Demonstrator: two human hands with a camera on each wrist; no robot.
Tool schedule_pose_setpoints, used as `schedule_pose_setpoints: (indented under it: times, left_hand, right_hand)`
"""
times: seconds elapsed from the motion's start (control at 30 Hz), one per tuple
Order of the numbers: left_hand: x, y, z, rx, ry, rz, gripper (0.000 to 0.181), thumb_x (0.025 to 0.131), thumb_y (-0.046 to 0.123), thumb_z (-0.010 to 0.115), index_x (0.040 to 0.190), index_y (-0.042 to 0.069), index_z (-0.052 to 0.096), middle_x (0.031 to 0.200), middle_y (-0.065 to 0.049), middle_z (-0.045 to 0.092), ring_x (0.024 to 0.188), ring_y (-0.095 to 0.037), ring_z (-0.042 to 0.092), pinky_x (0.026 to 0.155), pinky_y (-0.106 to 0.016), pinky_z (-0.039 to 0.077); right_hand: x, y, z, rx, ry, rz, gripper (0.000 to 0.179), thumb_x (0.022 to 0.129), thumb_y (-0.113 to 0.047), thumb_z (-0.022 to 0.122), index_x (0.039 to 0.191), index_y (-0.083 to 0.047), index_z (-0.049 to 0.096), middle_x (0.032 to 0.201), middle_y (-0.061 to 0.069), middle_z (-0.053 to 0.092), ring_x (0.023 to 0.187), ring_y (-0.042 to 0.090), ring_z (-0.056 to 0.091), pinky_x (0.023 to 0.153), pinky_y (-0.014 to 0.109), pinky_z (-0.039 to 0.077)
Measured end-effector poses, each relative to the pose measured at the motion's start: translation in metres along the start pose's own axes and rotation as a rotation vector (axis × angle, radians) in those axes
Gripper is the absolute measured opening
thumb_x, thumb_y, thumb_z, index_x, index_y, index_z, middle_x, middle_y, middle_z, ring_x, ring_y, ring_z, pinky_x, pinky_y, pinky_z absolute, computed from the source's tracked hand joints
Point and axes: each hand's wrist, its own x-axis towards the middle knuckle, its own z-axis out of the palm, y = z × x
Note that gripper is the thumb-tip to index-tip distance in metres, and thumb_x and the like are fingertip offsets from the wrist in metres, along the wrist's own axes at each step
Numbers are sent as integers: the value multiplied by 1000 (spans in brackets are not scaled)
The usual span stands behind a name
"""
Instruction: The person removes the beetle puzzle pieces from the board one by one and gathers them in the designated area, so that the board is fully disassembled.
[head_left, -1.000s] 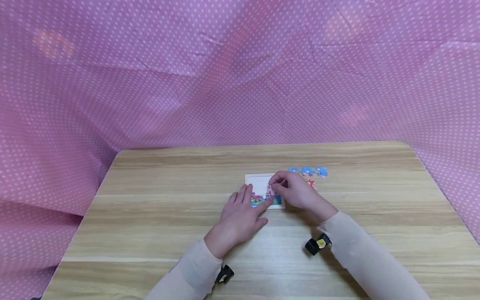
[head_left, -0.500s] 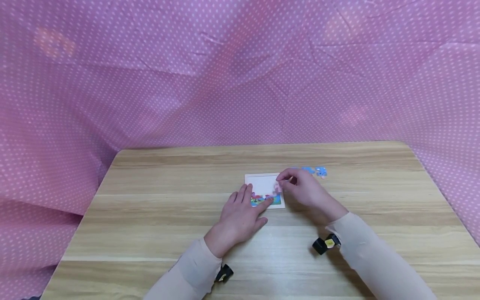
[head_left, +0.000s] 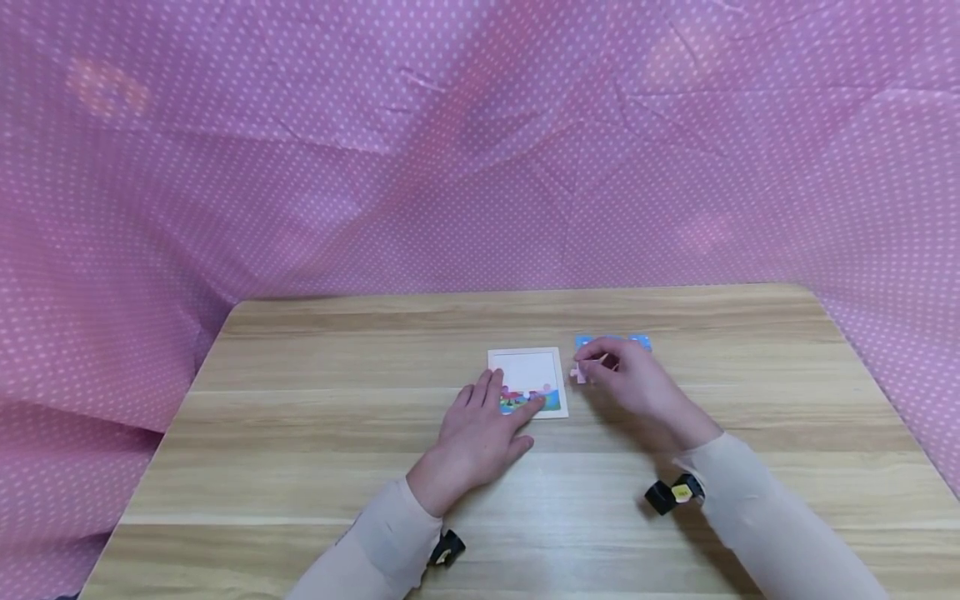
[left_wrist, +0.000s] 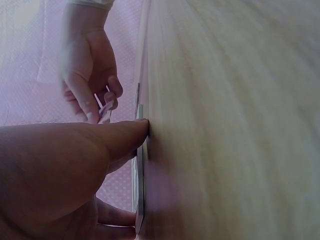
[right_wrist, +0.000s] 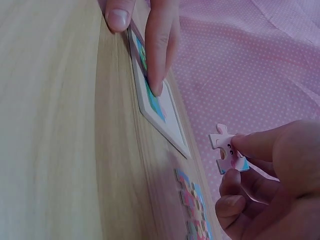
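My left hand (head_left: pixel 480 437) lies with fingers spread on a small puzzle board (head_left: pixel 561 379). It has a pale rim, a colourful bottom row and a white bare upper part. In the right wrist view, one of its fingertips (right_wrist: pixel 156 89) presses the picture strip. Right of the board, my right hand (head_left: pixel 637 387) pinches a pink jigsaw piece (right_wrist: pixel 230 152) with dark eye dots and a blue corner, between thumb and fingers. That piece is held up off the table. Beneath the hand, loose jigsaw pieces (right_wrist: pixel 190 197) lie on the wood, partly hidden from the head view.
The wooden table (head_left: pixel 315 450) has a pink dotted cloth (head_left: pixel 450 167) hanging behind and at its sides. Blue loose pieces (head_left: pixel 641 341) show behind my right hand. Each wrist carries a black camera (head_left: pixel 660 497).
My right hand has moved right, from over the board to beside it above the loose pieces, still pinching the pink jigsaw piece. My left hand has stayed on the board.
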Motion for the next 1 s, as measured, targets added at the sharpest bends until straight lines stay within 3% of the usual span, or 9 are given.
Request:
schedule_pose_setpoints:
  times: [0.63, 1.0]
  left_hand:
    - [-1, 0, 2, -2, 3, 3, 58, 112, 52, 50, 167, 46, 36, 178, -26, 20, 167, -42, 22, 132, -57, 26]
    - [-1, 1, 2, -8, 12, 3, 58, 111, 52, 52, 167, 45, 37, 178, -26, 21, 166, -43, 22, 132, -57, 26]
  right_hand:
    - [-15, 15, -24, -38, 34, 68, 20, 107, -11, 64, 120, -3, 76, 99, 10, 74, 84, 19, 60, 69, 26, 52]
    - [-21, 29, -34, -48, 56, 56, 21, 107, -13, 65, 123, -3, 75, 104, 13, 75, 85, 19, 61, 68, 25, 53]
